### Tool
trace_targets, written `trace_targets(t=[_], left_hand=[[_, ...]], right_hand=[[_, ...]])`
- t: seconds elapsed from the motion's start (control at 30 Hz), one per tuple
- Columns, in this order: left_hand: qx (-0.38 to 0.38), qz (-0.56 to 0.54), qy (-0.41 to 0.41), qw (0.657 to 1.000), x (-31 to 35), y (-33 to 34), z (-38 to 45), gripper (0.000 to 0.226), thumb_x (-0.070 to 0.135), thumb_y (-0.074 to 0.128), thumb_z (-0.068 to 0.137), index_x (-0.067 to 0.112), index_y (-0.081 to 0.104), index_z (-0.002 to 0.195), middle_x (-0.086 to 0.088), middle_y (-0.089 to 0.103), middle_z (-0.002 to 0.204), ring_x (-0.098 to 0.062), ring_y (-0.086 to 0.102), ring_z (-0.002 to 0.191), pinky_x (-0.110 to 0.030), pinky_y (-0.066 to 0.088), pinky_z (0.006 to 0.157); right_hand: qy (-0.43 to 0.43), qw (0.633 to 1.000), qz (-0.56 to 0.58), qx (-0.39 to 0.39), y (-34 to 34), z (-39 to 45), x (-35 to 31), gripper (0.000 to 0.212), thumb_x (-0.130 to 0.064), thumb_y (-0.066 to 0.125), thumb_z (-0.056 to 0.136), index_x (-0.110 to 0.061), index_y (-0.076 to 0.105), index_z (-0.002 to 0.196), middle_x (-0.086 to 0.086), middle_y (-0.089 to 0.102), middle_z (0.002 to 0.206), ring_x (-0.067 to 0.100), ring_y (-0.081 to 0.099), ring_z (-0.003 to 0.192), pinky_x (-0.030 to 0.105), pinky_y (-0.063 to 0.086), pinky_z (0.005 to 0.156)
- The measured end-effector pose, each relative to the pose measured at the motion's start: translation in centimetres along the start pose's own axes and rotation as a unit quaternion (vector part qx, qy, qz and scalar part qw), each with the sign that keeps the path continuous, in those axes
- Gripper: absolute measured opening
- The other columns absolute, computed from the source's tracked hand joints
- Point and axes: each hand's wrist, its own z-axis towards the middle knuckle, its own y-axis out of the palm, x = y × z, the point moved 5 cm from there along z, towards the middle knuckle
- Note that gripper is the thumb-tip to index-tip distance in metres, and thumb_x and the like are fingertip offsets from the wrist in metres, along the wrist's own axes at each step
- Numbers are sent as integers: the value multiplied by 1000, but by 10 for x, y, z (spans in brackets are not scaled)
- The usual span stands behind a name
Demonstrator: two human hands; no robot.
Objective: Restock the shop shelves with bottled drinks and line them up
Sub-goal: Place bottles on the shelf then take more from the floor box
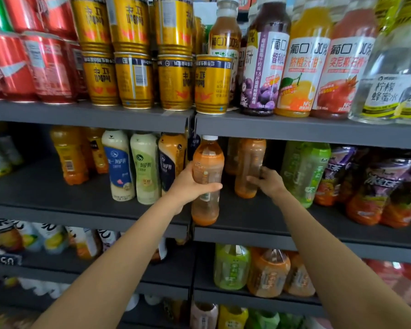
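My left hand (191,185) grips an orange tea bottle (207,162) with a white cap, upright at the front edge of the middle shelf (259,236). Its base stands at the shelf's left end, beside the upright divider. Further back, my right hand (268,181) curls its fingers around the lower part of a second orange bottle (248,162) standing on the same shelf. Another orange bottle stands partly hidden behind that one.
Green tea bottles (304,172) and purple-labelled bottles (377,193) fill the shelf to the right. Milk tea bottles (144,167) stand left of the divider. Gold cans (211,84) and juice bottles (297,67) line the shelf above; more bottles sit on the shelves below.
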Motion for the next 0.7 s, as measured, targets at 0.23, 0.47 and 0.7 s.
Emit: trace_targets(t=[0.23,0.47,0.7], left_hand=[[16,160,-8,987,-8,8,-4,68,36,79,69,21,47,127,1,56,128,-18,51,120,-32,42,99],[57,204,2,977,1,41,31,68,37,76,72,15,45,129,-6,56,129,-24,52,120,-35,44,98],[86,227,-23,970,8,75,72,68,38,73,75,14,40,130,-8,54,130,-27,51,121,-36,42,94]], right_hand=[[43,996,-42,67,3,1,10,34,-10,55,89,1,56,121,22,60,118,39,55,112,36,45,89],[23,999,32,9,-6,-18,15,38,-8,59,84,-5,50,121,17,66,107,31,60,106,45,49,94],[-2,999,37,-6,-22,-39,35,30,-1,55,87,-2,53,117,16,65,101,28,63,96,40,52,88]])
